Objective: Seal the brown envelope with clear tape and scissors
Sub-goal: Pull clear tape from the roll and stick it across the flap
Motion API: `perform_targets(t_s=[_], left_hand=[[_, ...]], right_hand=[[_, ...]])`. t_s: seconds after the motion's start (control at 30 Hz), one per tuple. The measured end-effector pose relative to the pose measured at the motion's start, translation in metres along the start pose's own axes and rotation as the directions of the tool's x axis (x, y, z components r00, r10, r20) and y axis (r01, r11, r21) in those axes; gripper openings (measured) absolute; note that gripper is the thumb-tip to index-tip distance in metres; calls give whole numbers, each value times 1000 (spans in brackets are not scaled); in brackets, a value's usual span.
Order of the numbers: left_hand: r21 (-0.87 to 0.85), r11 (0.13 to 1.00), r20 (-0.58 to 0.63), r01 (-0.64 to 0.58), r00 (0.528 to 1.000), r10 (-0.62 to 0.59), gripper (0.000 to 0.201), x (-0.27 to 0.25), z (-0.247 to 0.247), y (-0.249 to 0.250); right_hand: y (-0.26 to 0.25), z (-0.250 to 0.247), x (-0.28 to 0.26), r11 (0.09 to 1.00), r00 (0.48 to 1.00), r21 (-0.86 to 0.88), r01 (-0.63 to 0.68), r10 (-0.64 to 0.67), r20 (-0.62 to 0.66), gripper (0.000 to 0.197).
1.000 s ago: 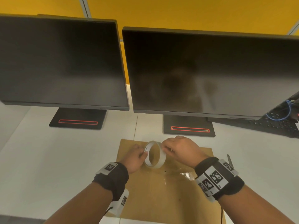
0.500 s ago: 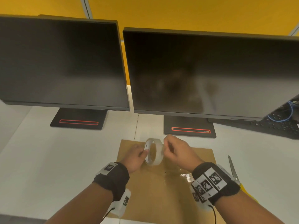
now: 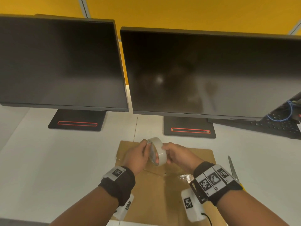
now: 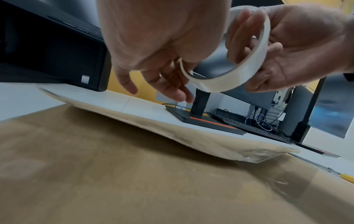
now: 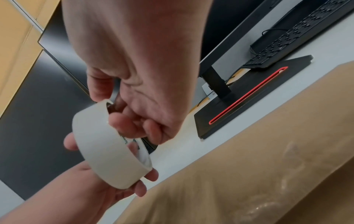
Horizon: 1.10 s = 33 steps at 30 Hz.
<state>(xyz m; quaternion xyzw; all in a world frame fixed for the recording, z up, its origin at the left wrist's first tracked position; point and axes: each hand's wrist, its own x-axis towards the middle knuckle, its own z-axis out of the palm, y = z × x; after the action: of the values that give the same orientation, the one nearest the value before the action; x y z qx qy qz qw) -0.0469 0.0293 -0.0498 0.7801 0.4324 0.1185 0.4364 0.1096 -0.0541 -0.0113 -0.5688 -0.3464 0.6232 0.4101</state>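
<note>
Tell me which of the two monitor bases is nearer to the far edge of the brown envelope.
The right monitor's base: it stands just behind the brown envelope. The left monitor's base sits farther off to the left.

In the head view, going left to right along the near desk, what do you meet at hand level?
left hand → tape roll → right hand → scissors, all but the scissors over the brown envelope.
</note>
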Motion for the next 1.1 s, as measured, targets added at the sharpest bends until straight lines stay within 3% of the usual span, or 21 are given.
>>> perform_targets(t_s=[0.1,0.2,0.33,0.67,0.83,1.1], left_hand=[[3,1000,10,15,1000,-15,31,-2,-1,8],[-12,999,19,37,999,-37,32,0,1,9],[-54,995,73,78,995,-74,27,3,4,8],[-103,993,76,56,996,-49,27,5,4,16],[-121,990,120,65,991,-50,25,3,5,18],[-87,994,121,70,991,-59,24,9,4,11]], right_hand=[[0,-1,0,999,998,1,44,-44,-44,31],[-3,5,-1,982,988,121,145,-149,24,21],[0,11,1,970,978,152,191,-201,51,18],[1,14,-1,953,969,181,242,-247,6,32],[-1,15,-2,906,972,379,187,-227,63,22],[-2,14,-3,922,971,333,199,-232,63,31]])
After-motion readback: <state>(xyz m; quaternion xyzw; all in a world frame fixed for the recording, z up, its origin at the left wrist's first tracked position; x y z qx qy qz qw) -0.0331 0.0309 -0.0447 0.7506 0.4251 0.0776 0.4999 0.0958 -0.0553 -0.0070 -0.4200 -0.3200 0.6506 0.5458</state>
